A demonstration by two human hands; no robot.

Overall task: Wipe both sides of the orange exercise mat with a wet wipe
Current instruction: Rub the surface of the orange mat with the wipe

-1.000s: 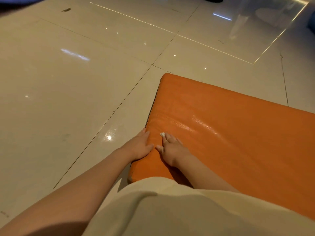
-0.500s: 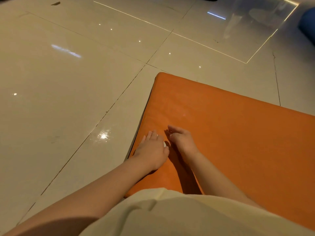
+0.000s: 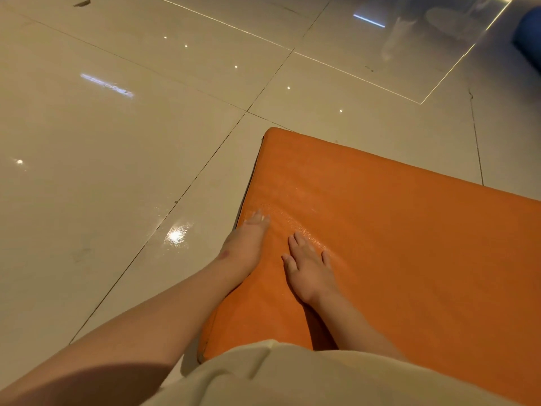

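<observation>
Left hand (image 3: pixel 247 241) is at the left edge of the padded orange vinyl exercise mat (image 3: pixel 409 244) on the glossy beige tiled floor (image 3: pixel 117 171). Its fingers are blurred: pressing or pinching, can't tell. A sliver of white wet wipe (image 3: pixel 265 218) peeks out beneath them. Right hand (image 3: pixel 310 268) lies flat on the mat, fingers spread. The mat's right side is cut off.

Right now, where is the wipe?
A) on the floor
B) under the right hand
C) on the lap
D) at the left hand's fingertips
D: a white bit of the wipe peeks out by the fingertips of the left hand on the mat; the right hand lies flat with no white showing.
</observation>
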